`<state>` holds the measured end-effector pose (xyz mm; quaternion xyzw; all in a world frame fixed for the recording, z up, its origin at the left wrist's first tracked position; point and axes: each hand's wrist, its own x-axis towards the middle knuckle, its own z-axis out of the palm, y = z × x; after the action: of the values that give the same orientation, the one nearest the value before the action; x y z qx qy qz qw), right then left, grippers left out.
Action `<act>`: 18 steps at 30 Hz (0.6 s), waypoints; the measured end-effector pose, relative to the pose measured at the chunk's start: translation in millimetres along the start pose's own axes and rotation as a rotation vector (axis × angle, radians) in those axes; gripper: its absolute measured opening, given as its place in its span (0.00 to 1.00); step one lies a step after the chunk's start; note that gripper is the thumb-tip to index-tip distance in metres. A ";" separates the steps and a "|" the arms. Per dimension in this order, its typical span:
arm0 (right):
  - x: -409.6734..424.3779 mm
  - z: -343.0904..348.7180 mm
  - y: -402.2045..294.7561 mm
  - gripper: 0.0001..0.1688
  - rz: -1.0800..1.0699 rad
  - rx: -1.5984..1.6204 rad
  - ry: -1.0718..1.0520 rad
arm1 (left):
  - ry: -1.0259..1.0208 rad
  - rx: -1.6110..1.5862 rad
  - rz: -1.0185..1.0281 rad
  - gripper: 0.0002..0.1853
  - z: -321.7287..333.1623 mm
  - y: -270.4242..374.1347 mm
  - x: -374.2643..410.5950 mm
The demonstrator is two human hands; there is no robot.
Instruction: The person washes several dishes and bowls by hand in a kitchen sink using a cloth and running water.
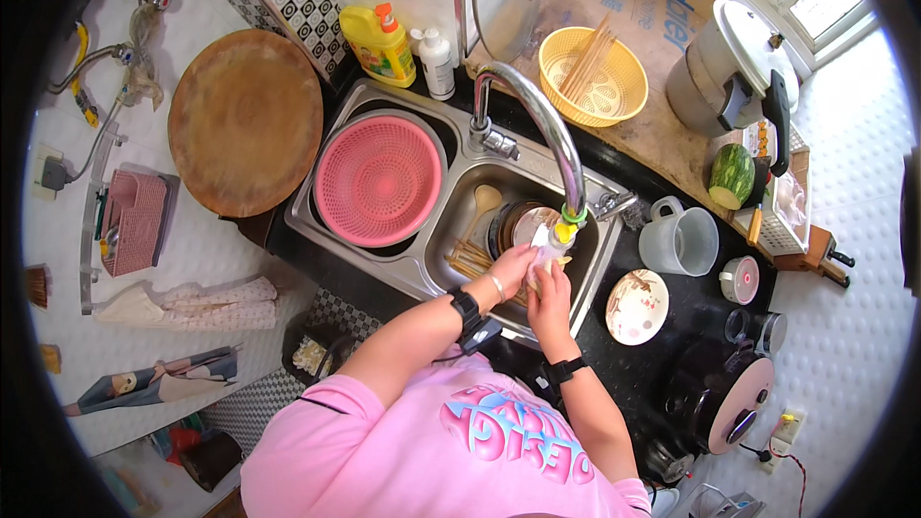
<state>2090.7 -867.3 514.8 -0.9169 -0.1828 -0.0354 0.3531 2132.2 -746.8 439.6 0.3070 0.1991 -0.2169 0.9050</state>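
Observation:
Over the right basin of the steel sink (434,259), my left hand (508,270) and my right hand (551,302) hold a pale, wet item (545,264) between them. It is partly covered by fingers, and its kind is unclear. Just above it is the chrome faucet (568,151), with a green ring and a yellow nozzle (565,232). Beneath the hands lie stacked bowls (531,226), a wooden spoon (487,198) and several wooden chopsticks (468,259). The hands hide part of the basin.
A pink colander (380,180) fills the left basin. Right of the sink stand a patterned plate (637,306), a plastic jug (676,237), a lidded mug (739,279) and a dark cooker (719,396). Behind are a yellow basket (626,97), detergent (378,43) and a pressure cooker (709,79).

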 end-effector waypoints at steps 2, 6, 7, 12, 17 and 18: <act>11.3 -3.4 10.5 0.24 -0.045 -0.039 0.034 | 0.038 0.038 -0.039 0.14 12.2 4.7 -14.0; 27.9 4.1 38.1 0.21 0.075 0.090 0.096 | -0.046 0.040 -0.102 0.14 14.0 9.9 -28.3; 40.5 -0.4 38.1 0.21 0.206 0.293 0.031 | -0.025 0.265 0.018 0.14 -0.8 -0.5 -23.3; 44.4 3.9 52.3 0.21 0.285 0.367 -0.031 | -0.108 0.210 -0.090 0.15 -5.0 3.0 -17.9; 39.9 -13.4 8.1 0.22 -0.109 0.117 -0.028 | -0.043 0.461 -0.026 0.18 6.8 21.8 -18.9; 41.3 -13.1 6.6 0.22 -0.112 0.116 -0.003 | -0.024 0.429 -0.026 0.17 4.8 19.3 -20.1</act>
<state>2132.4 -867.7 528.4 -0.8833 -0.2361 -0.0430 0.4028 2126.6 -730.6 462.1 0.4875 0.1415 -0.2697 0.8183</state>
